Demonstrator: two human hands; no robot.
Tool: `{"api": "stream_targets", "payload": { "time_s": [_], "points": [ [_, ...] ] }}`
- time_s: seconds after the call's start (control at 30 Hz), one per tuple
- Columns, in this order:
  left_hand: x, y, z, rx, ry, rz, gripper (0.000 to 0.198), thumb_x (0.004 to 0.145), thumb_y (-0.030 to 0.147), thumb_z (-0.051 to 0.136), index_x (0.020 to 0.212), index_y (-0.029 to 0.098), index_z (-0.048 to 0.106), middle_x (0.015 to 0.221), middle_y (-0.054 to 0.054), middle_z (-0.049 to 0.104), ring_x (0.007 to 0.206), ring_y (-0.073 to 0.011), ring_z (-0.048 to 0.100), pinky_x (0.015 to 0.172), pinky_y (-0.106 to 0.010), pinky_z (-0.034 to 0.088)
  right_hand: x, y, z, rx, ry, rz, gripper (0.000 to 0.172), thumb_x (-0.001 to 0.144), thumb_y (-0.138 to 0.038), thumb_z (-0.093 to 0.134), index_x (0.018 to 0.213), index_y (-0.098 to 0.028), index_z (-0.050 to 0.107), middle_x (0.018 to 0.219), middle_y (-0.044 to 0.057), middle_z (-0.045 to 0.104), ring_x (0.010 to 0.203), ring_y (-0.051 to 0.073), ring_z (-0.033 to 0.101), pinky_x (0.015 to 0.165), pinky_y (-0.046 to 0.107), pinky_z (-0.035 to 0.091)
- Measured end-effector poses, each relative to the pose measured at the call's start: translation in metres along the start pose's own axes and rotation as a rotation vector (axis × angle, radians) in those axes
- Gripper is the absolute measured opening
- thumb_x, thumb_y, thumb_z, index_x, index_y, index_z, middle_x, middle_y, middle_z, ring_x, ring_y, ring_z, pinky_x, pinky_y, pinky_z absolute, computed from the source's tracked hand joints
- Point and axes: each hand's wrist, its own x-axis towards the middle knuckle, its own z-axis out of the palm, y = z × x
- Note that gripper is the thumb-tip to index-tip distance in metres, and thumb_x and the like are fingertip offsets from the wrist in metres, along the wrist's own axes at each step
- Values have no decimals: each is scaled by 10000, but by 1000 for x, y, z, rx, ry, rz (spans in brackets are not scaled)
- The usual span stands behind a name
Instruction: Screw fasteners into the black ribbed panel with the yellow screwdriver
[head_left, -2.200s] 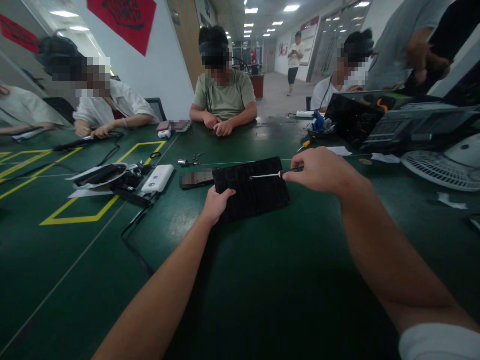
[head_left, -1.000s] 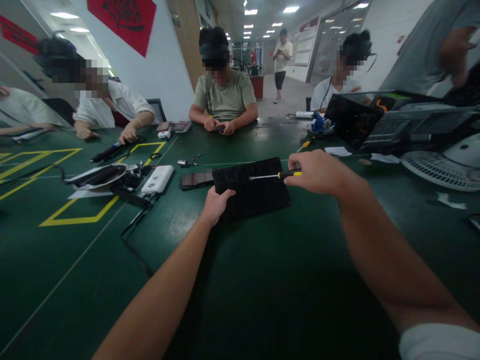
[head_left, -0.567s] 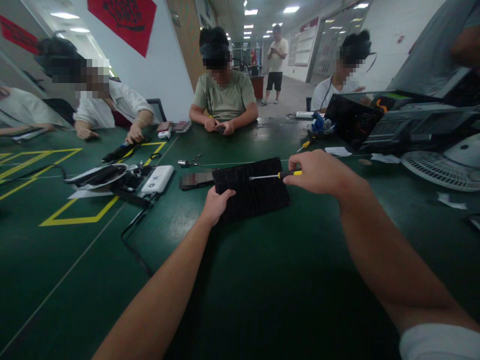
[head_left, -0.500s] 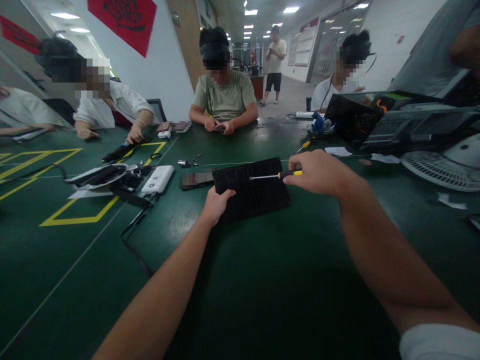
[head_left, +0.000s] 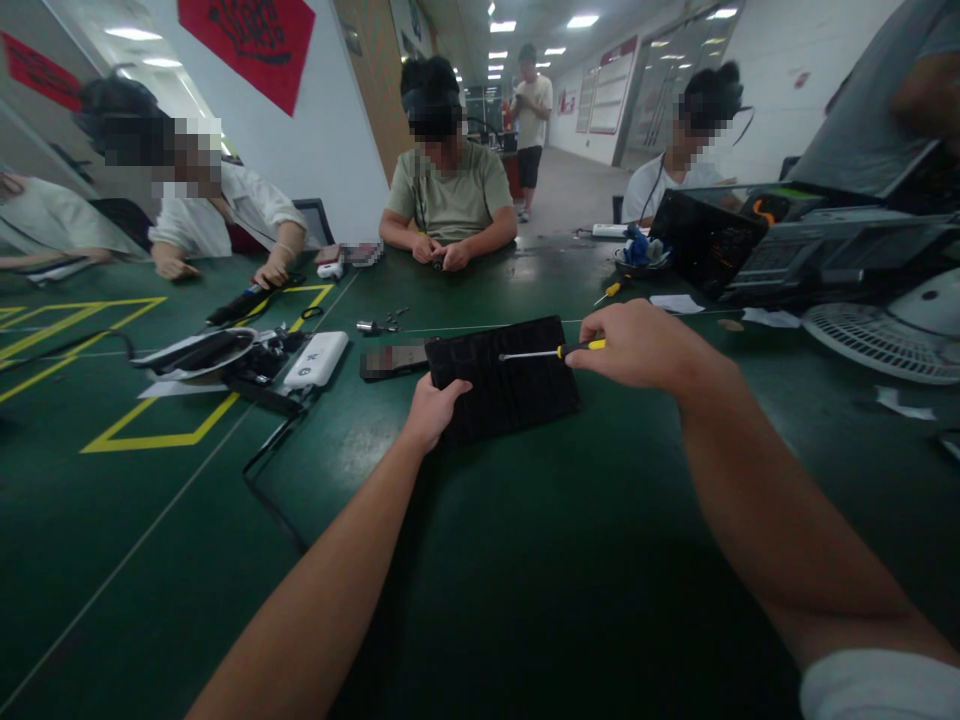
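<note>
My left hand [head_left: 433,412] grips the left edge of a flat black wallet-like case [head_left: 536,395], thumb on top and the other fingers hidden beneath. The case lies open, with a crease down its middle, tilted slightly above or on the green table; I cannot tell which. Between the fingers of my right hand [head_left: 634,343] is a screwdriver [head_left: 536,353] with a yellow and black handle. Its metal shaft points left across the case, and its tip is over or on the surface near the crease.
Left of the case lie a phone-like dark item [head_left: 396,360], small metal parts [head_left: 379,327], a white power bank [head_left: 316,360] and a headset [head_left: 202,355] with a cable. To the right are another screwdriver [head_left: 611,291], a computer case [head_left: 825,255] and a white fan [head_left: 885,330]. Several people sit around the table.
Both my hands, the case and the screwdriver hold practically the same position. In the background, the standing person has shifted to the left.
</note>
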Motion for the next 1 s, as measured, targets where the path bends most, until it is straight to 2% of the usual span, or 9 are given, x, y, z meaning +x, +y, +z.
{"api": "stream_targets", "payload": {
  "time_s": [0.43,0.57,0.8,1.0],
  "points": [
    [2,-2,0,-10,19,12,369,560,317,830,886,179,726,873,-43,751,816,-237,694,801,-378,572,0,-3,-2,-52,-37,27,494,956,-601,575,1065,-205,851,1037,172,796,992,368,717,765,435,486],
    [1,-2,0,-13,13,10,366,568,318,836,891,179,731,884,-46,757,830,-240,702,819,-386,577,0,-3,-1,-48,-54,43,534,959,-641,544,1003,-194,833,980,175,783,940,360,712,747,432,471],
    [1,-3,-1,-3,2,5,382,574,334,841,904,184,720,900,-51,759,847,-253,710,847,-408,585,0,-3,-1,-16,-29,12,452,972,-588,542,1046,-217,790,952,135,775,877,315,692,704,397,427],
    [1,-2,-1,-1,4,7,349,588,320,834,890,185,724,899,-53,762,849,-253,715,831,-396,590,-1,-5,-4,-23,-64,26,429,988,-556,546,1021,-220,810,972,135,776,906,323,697,728,417,452]
  ]
}}
